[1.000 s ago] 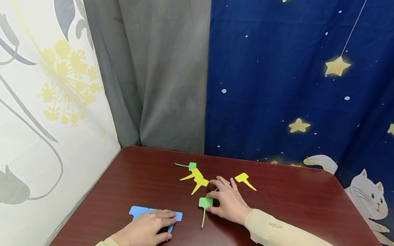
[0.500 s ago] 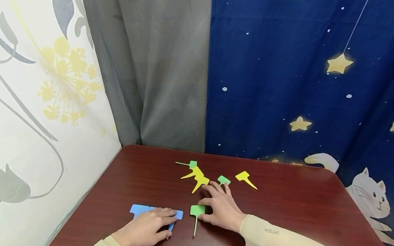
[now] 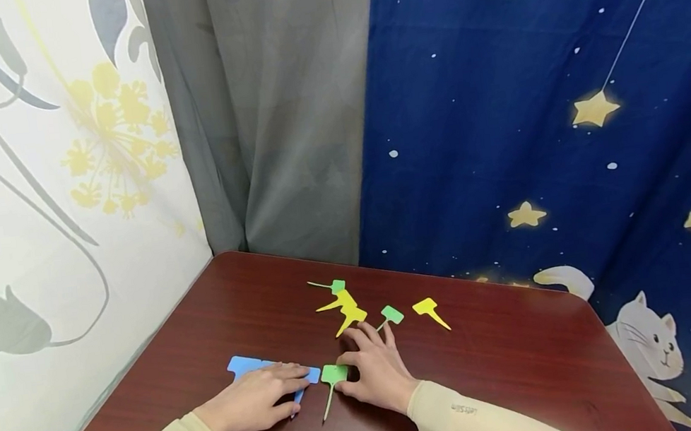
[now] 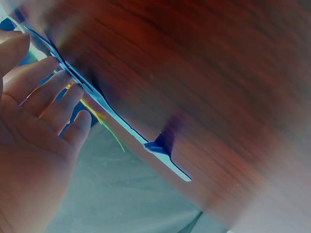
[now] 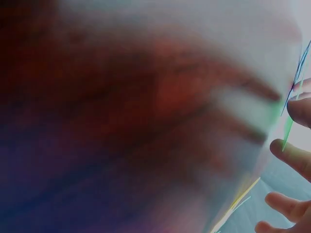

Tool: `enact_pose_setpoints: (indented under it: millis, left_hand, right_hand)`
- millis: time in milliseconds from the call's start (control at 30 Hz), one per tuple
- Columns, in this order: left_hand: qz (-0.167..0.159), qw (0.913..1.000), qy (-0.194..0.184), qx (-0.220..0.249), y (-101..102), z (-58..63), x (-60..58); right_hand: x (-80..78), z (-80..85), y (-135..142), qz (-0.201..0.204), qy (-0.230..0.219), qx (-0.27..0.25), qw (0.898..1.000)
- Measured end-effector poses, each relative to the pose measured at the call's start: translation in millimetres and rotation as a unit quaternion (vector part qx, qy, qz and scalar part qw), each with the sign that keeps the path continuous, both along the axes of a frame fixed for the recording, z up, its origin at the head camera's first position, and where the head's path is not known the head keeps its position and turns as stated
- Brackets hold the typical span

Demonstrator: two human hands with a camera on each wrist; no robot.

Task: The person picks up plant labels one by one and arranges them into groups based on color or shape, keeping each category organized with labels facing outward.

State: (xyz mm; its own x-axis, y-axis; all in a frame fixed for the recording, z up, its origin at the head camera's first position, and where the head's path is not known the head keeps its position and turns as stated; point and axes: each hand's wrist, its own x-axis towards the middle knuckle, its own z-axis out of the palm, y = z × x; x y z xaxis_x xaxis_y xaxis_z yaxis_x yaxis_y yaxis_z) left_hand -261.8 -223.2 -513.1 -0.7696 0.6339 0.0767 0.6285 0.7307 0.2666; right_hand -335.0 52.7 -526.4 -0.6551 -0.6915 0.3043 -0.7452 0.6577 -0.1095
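Observation:
My left hand (image 3: 262,397) lies flat over a row of blue T-shaped plant labels (image 3: 244,365), its fingers extended across them. In the left wrist view the fingers (image 4: 58,97) touch the row of labels, seen nearly edge-on. Just right of that row lies a green plant label (image 3: 334,374), its stem pointing toward the near edge. Thumb and index finger of my right hand (image 3: 377,372) pinch the green label's right side. The right wrist view shows the label (image 5: 288,127) edge-on between those fingertips. My left hand hides part of the blue labels.
Beyond the right hand lie two yellow plant labels (image 3: 349,312) in a cluster with a green one (image 3: 338,286). Another green label (image 3: 392,315) and a yellow one (image 3: 431,307) sit farther right. Curtains border the dark red table (image 3: 509,360) at the back.
The right hand has slid the green label leftward and slightly nearer, close against the blue row. Another green label behind that hand has come into view. The left hand stays in place.

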Motion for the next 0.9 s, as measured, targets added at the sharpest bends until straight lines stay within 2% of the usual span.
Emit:
enact_pose_setpoints:
  millis: [267,767,900]
  left_hand:
    - [-0.011,0.9998,0.014,0.001,-1.9,-1.5,1.6]
    - [-0.006,1.0000,0.007,-0.001,-2.8,1.5,3.0]
    - [-0.006,1.0000,-0.001,0.002,-1.5,2.9,3.1]
  right_hand:
    - [3.2,-1.0,-4.5,-0.001,-0.005,-0.004,1.000]
    - [5.9,0.6,-7.2,-0.001,0.002,0.003,1.000]
    - [3.3,3.7,-7.7,-0.008,-0.010,0.003,1.000]
